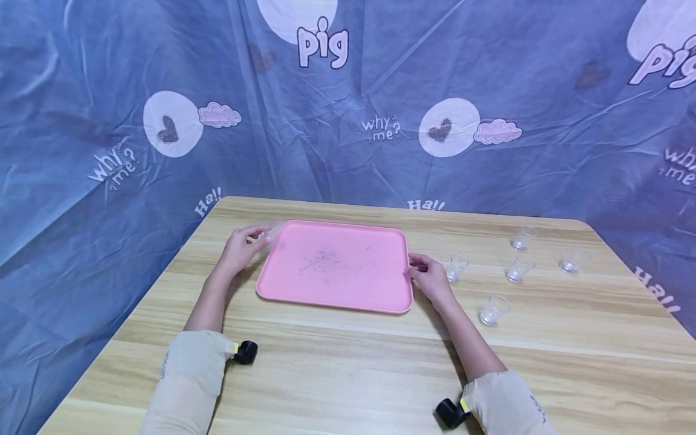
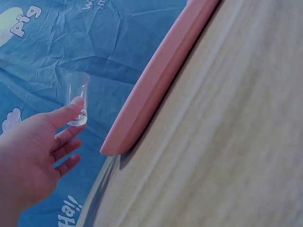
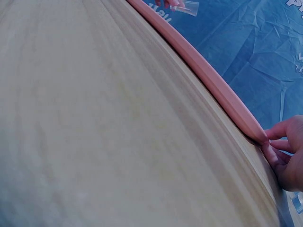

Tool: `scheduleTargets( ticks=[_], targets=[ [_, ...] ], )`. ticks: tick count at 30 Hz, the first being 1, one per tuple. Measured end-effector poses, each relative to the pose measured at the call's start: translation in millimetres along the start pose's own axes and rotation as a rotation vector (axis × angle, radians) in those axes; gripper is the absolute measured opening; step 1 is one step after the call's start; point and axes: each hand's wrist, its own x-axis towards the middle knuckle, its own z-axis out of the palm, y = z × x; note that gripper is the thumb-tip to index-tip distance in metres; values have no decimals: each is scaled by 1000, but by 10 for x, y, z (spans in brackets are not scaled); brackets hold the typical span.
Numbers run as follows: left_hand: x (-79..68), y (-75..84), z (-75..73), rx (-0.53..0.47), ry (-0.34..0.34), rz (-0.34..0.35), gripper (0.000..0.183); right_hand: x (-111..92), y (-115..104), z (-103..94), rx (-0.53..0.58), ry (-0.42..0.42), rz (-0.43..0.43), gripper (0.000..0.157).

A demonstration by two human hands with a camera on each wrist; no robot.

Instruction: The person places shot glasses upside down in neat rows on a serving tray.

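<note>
You are likely placing a clear cup [image 2: 76,88], pinched in your left hand [image 1: 239,250], at the far-left corner of the pink tray [image 1: 337,281], whose right rim your right hand [image 1: 433,282] is gripping, a steady set-down probably being needed next.

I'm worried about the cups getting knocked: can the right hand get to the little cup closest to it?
Probably yes: the right hand is just beside that clear cup, with nothing standing between. It would likely need to let go of the pink tray first.
</note>
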Motion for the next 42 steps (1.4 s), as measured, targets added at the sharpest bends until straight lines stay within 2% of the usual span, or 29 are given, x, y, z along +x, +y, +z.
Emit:
scheduleTargets(
  ticks=[4, 11, 14, 16, 19, 22, 25, 29, 32, 36, 42],
  targets=[
    [7, 31, 10, -10, 14, 4, 35, -2, -1, 2, 5, 1, 4, 44],
    [9, 87, 18, -19, 34, -66, 40, -4, 3, 4, 4, 2, 1, 43],
    [13, 117, 18, -23, 47, -68, 42, -6, 2, -1, 4, 1, -2, 43],
    [21, 131, 22, -52, 59, -70, 44, -8, -1, -3, 3, 0, -3, 43],
    [32, 147, 34, -146, 83, -101, 45, -10, -5, -4, 1, 0, -7, 43],
    [36, 153, 45, -213, 113, -131, 40, -11, -9, -2, 0, 0, -6, 43],
    [37, 161, 50, -206, 143, -138, 35, -11, -11, 0, 3, -2, -2, 43],
    [44, 177, 53, -191, 168, -112, 32, -8, -8, -3, 6, -4, 3, 43],
    [50, 194, 56, -179, 172, -68, 32, -4, -2, -5, 7, -5, 6, 43],
    [52, 201, 64, -155, 153, -15, 30, 0, 2, -7, 11, -10, 9, 43],
    [43, 195, 77, -118, 119, 28, 29, 1, -8, -6, 8, -9, 6, 43]
  ],
)
